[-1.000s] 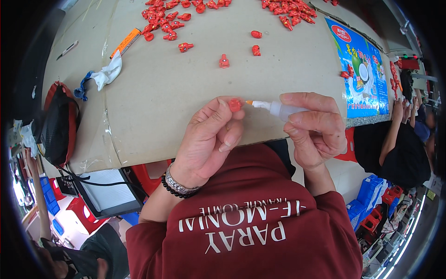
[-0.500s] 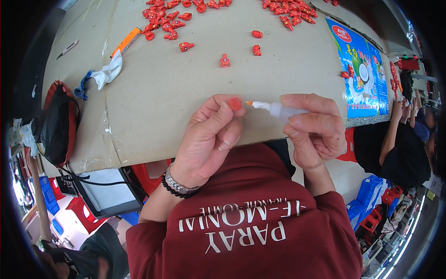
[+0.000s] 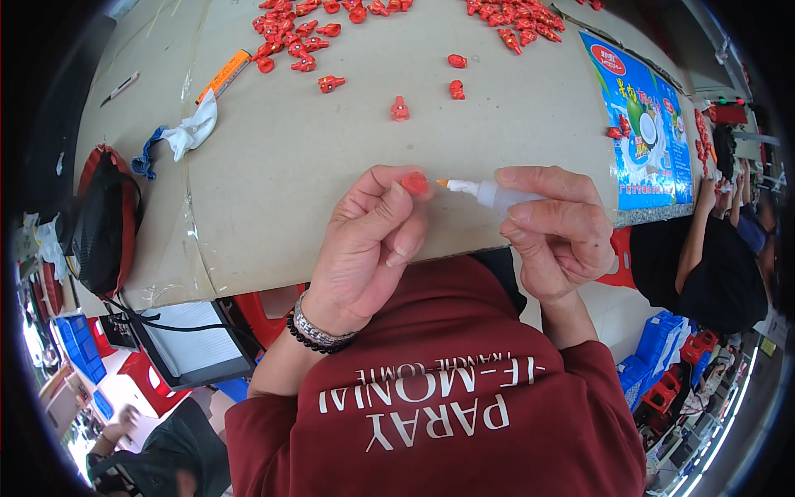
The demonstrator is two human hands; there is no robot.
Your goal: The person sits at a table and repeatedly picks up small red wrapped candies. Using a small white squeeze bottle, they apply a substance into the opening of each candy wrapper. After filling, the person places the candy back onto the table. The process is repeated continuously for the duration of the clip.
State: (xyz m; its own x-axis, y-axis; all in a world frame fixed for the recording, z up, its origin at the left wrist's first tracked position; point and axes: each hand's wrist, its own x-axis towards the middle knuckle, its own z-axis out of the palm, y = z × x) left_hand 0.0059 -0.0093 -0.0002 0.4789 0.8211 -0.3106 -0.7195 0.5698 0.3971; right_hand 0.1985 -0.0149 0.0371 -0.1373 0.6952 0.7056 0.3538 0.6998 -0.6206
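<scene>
Over the near edge of the table, my left hand (image 3: 370, 240) is closed in a pinch on a small red figurine piece (image 3: 415, 183), holding it up between thumb and fingers. Facing it, my right hand (image 3: 563, 228) grips a small translucent squeeze bottle (image 3: 490, 195) with a white-wrapped neck and an orange-yellow pointed tip. That tip points left at the piece, a narrow gap apart. Beyond my hands a single red figurine (image 3: 400, 108) stands on the table, and two more small red pieces (image 3: 457, 89) lie farther back to its right.
Two heaps of red pieces (image 3: 290, 33) (image 3: 517, 21) lie on the cardboard-covered table (image 3: 273, 166). At left are an orange box (image 3: 224, 76), a white cloth (image 3: 193, 128), a pen (image 3: 121, 89) and a black-red bag (image 3: 108, 219). A blue poster (image 3: 642, 124) lies right; a person in black (image 3: 704, 273) sits beyond.
Both hands have shifted very slightly to the left, still holding the red piece and the bottle. At lower left, another person's hand has come into sight.
</scene>
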